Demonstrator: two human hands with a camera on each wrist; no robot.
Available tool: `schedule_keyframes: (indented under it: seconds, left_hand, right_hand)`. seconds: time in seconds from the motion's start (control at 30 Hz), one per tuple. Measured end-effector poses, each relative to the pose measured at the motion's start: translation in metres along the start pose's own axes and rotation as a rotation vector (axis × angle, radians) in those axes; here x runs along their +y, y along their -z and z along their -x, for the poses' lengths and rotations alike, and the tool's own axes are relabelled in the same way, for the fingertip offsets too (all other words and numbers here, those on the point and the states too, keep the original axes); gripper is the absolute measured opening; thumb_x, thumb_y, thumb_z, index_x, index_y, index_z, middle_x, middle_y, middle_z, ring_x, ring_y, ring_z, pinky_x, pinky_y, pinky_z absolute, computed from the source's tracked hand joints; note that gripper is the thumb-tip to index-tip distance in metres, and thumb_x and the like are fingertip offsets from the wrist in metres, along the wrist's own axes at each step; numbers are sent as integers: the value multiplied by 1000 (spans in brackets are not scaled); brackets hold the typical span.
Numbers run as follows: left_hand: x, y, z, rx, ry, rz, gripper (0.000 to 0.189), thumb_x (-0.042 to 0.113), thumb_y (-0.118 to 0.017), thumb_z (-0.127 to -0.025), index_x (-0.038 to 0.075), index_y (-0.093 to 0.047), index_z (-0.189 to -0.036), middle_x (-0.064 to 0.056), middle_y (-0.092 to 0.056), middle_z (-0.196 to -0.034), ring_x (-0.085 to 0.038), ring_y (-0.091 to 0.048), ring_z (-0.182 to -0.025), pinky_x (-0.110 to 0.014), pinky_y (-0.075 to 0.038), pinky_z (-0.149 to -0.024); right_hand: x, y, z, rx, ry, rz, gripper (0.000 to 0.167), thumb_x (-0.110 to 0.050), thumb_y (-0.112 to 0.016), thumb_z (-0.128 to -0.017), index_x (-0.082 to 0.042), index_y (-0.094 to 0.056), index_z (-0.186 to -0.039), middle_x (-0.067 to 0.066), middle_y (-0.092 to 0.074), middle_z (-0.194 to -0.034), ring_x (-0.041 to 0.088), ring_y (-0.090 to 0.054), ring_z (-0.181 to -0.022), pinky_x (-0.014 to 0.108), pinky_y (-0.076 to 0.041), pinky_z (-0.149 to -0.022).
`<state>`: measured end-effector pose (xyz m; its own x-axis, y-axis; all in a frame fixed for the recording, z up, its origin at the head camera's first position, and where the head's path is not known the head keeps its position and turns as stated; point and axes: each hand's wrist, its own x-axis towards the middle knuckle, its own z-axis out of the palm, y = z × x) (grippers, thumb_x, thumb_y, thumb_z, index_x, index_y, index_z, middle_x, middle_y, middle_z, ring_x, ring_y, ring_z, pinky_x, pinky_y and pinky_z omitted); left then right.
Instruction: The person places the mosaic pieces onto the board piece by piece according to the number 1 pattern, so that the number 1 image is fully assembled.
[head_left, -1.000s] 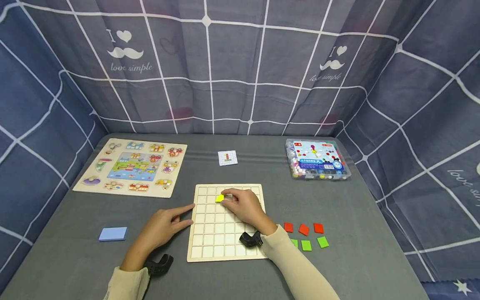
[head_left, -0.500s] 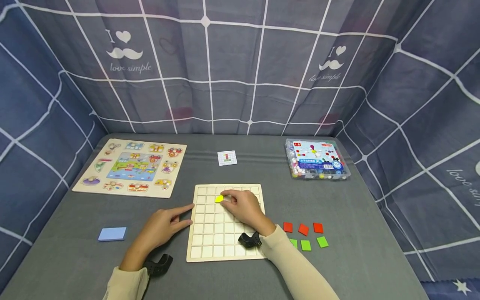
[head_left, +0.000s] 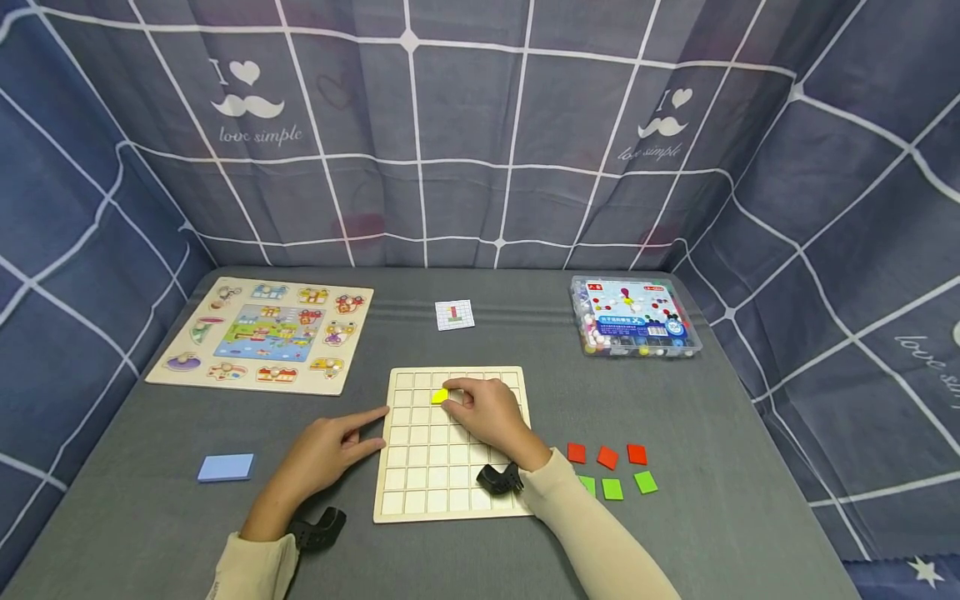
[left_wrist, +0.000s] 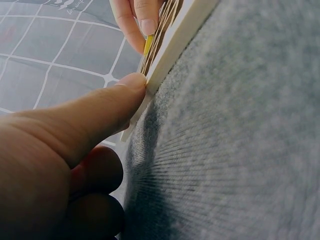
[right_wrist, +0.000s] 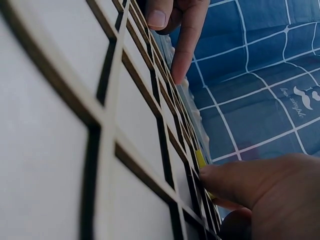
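Note:
In the head view, my right hand (head_left: 491,415) pinches a small yellow square tile (head_left: 438,397) between thumb and fingers, over an upper cell of a wooden grid board (head_left: 415,481). The right wrist view shows the yellow tile (right_wrist: 200,158) at the thumb tip, against the grid's raised ribs. Whether it lies flat in a cell cannot be made out. My left hand (head_left: 327,451) touches the board's left edge with its extended index finger and thumb; its other fingers are bent. A small card (head_left: 454,315) with a printed grid pattern lies beyond the board.
Red tiles (head_left: 576,452) and green tiles (head_left: 612,489) lie right of the board, one green partly behind the right sleeve. A blue block (head_left: 226,468) lies at left. A picture puzzle board (head_left: 180,340) stands back left, a clear plastic box (head_left: 637,318) back right.

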<state>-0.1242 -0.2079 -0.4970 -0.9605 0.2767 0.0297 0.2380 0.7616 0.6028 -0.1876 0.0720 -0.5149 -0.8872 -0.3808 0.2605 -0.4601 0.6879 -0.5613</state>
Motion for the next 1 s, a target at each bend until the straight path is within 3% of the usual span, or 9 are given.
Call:
schedule_keyframes:
  seconds: [0.4,0.63,1.0]
  left_hand:
    - [1,0,1,-14,10,0,50,39,-76,-93,25,-67,-139,12,-45,-59,-4,-37,-50,-26,-32,-51]
    - [0,1,0,2,-1,-11,49,39,-77,-92,24,-67,-138,12,-45,-59,-4,-36,-50,-26,-32,-51]
    - [-1,-1,1,-2,0,-5,50,38,-78,-92,24,-68,-138,12,-45,-59,-3,-36,-51,-25,-31,-51]
  right_hand:
    - [0,1,2,-4,-13,-13,24,-31,-78,-92,-21,-79,-114,-16,-43,-54,-1,-33,-47,25,-34,-54]
    - [-1,4,1,-7,3,-47,23,-28,-79,-91,-19,-79,-113,-15,-44,-55,-1,-35,-48,28,-40,-65]
    - [4,24,9,-15,11,-184,26,-19,-77,-94,-11,-77,-118,-13,-38,-52,0,-29,-44,22,-30,-47]
